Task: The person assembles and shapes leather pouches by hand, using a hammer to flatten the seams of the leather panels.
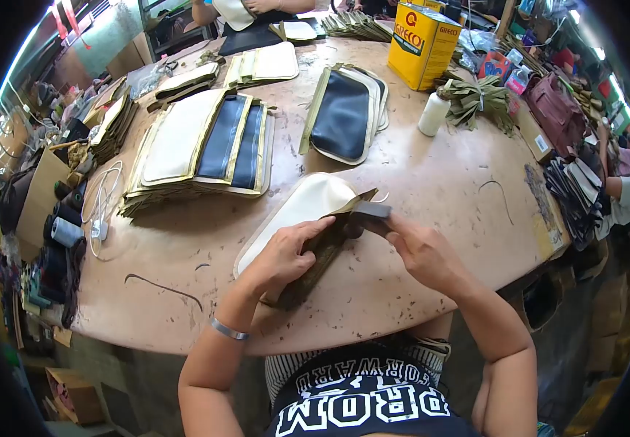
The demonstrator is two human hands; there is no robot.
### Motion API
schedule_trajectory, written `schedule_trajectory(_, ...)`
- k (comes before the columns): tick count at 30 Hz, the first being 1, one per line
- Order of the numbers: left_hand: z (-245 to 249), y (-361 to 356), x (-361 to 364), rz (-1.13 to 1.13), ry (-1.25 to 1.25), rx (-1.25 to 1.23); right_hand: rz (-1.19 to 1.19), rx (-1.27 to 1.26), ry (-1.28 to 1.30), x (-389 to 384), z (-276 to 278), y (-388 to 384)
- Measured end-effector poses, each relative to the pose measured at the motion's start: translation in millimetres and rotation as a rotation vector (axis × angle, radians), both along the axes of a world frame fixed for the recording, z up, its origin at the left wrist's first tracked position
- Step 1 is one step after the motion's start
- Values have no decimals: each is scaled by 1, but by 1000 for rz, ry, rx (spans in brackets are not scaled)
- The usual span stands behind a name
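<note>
Around the yellow can, a scuffed pinkish-brown worktop with a curved near edge fills a cluttered workroom. Well to the can's left sits a stack of cream panels edged in olive; nearer the can are glossy dark panels with rounded corners, and just before it a white bottle. Toward the person from the can, a folded olive piece, creased and fabric-like, lies under the left hand, overlapping a smooth cream panel. Whether that hand pinches, I cannot tell. The right hand pinches a grey, flat-faced block at the olive piece's far end.
</note>
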State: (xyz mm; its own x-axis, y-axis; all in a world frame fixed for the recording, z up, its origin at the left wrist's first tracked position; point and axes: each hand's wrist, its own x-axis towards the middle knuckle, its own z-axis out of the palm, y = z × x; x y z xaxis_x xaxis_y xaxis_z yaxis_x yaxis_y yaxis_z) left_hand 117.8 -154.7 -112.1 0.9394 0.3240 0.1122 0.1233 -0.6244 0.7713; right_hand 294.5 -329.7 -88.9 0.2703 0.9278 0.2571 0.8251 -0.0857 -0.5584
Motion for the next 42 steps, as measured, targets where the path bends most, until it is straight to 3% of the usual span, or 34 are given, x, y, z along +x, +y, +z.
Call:
schedule_trajectory(3,1,-1,-1,12,11,-31,-48,-101,-149,5,4,15)
schedule_trajectory(6,4,-4,-2,64,27,-166,-27,-41,-191,-7,9,9)
schedule_trajectory(12,-19,-5,-3,109,-128,-96,49,30,-180,-20,2,2)
schedule_trajectory(17,-23,-12,-5,158,-217,-34,91,-51,-139,-34,5,-4)
schedule_trajectory(30,-23,-13,-9,161,-295,-201,283,-134,-110,-71,15,-11)
schedule_trajectory(33,-28,-13,-8,143,-302,-181,373,-94,-225,-79,-3,-18)
schedule_trajectory(42,-23,-10,-5,109,-214,-185,11,10,-140,-10,-9,4)
